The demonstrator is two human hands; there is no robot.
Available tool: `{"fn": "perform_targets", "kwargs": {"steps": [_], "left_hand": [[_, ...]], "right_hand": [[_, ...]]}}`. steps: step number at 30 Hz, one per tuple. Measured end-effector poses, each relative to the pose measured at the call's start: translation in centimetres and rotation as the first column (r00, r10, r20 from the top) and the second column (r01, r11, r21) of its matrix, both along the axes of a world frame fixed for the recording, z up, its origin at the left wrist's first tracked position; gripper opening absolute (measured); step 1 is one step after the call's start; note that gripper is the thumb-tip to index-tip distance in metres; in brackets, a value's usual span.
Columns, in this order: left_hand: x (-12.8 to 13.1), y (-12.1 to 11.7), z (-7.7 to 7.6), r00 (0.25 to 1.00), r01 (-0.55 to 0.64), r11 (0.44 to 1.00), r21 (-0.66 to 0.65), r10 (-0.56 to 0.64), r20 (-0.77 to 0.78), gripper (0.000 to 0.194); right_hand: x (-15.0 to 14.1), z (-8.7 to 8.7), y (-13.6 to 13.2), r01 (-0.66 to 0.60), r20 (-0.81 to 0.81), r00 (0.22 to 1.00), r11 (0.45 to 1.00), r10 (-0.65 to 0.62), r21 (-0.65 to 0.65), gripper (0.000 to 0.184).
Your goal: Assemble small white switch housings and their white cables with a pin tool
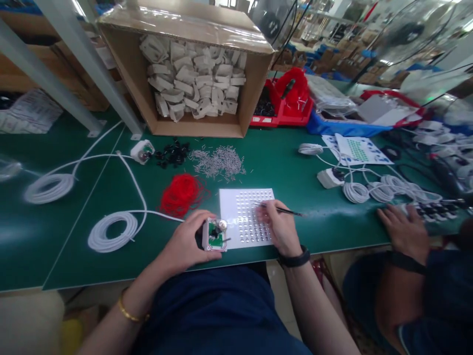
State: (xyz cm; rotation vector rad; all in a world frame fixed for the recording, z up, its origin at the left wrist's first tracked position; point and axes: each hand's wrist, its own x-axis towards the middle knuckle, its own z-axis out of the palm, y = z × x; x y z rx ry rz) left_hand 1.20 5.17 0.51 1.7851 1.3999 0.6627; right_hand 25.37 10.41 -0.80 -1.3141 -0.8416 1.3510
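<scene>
My left hand (185, 243) is closed around a small white housing (215, 235) with a green circuit board inside, its open side facing up. A white cable runs left from it to a coil (113, 231). In my right hand (283, 228) I grip thin dark tweezers (283, 210), their tips over a white sheet (228, 207) bearing rows of small shiny round dots. Just beyond my left hand lies a tangle of red rings or bands (182, 194). Whether the tweezers hold a dot is too small to make out.
Behind lie a pile of small metal pins (220, 161), black parts (173, 153) and another white housing (142, 151). A cardboard box (254, 98) of white covers and a red bin (295, 111) stand at the back. On the right, a co-worker's hand (404, 231) rests near cable coils (355, 192).
</scene>
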Motion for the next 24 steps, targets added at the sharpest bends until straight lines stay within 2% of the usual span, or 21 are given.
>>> {"fn": "perform_targets", "kwargs": {"steps": [3, 6, 9, 13, 19, 24], "left_hand": [[-0.3, 1.3, 1.3, 0.966, 0.257, 0.965, -0.060, -0.257, -0.005, 0.061], [-0.4, 2.3, 2.1, 0.912, 0.397, 0.892, -0.216, -0.409, -0.012, 0.064], [-0.4, 2.7, 2.6, 0.911, 0.383, 0.869, -0.314, -0.412, -0.031, 0.071], [-0.3, 2.7, 2.7, 0.925, 0.350, 0.873, -0.339, -0.378, -0.019, 0.076], [-0.4, 2.8, 2.2, 0.926, 0.351, 0.877, -0.328, -0.377, -0.016, 0.075], [-0.4, 2.7, 2.3, 0.928, 0.341, 0.883, -0.324, -0.370, -0.031, 0.075]], "right_hand": [[-1.3, -0.4, 2.1, -0.052, 0.120, 0.992, 0.996, 0.043, 0.074, 0.032], [-2.3, -1.2, 3.2, -0.018, 0.235, 0.972, 0.996, -0.002, 0.082, 0.031], [-2.8, -2.0, 3.2, 0.042, 0.310, 0.948, 0.993, -0.074, 0.107, 0.029], [-3.1, -2.3, 3.0, 0.065, 0.339, 0.935, 0.991, -0.103, 0.120, 0.028], [-3.0, -2.0, 3.2, 0.030, 0.377, 0.924, 0.994, -0.069, 0.106, 0.025], [-2.6, -2.4, 3.3, -0.016, 0.352, 0.936, 0.994, -0.022, 0.105, 0.026]]}}
